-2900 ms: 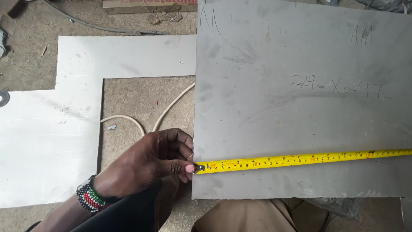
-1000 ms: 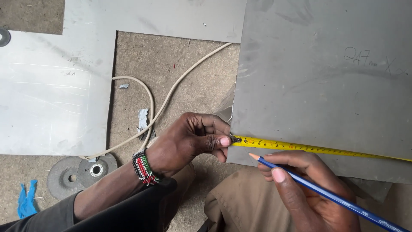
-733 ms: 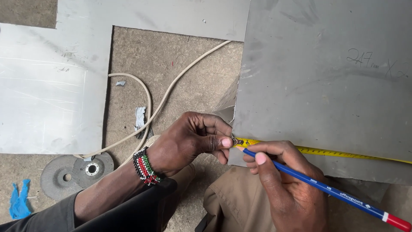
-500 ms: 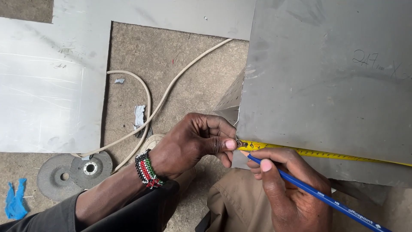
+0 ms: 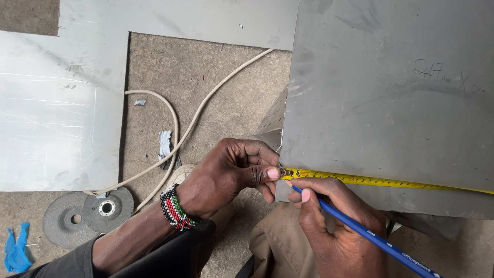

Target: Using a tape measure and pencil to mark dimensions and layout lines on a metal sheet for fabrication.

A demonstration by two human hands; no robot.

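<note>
- The left hand [image 5: 226, 172] pinches the hook of the yellow tape [image 5: 381, 181] shut against the left edge of the grey sheet [image 5: 391, 103], near its lower left corner. Keep the hook seated hard on that edge, or every reading along the tape drifts.
- The right hand [image 5: 337, 226] has its fingers closed around a blue pencil [image 5: 370, 237], the tip resting just below the tape, right beside the hook.
- The tape lies flat across the sheet toward its right edge, close to the lower edge. In my judgement it should stay taut and parallel to that edge; any sag or slant spoils the mark.
- Hold the pencil steeply, so the tip touches the tape's lower margin and the mark is fine.
- Cable [image 5: 180, 139] and discs [image 5: 87, 213] lie on the floor left of the sheet, well apart from the work.
</note>
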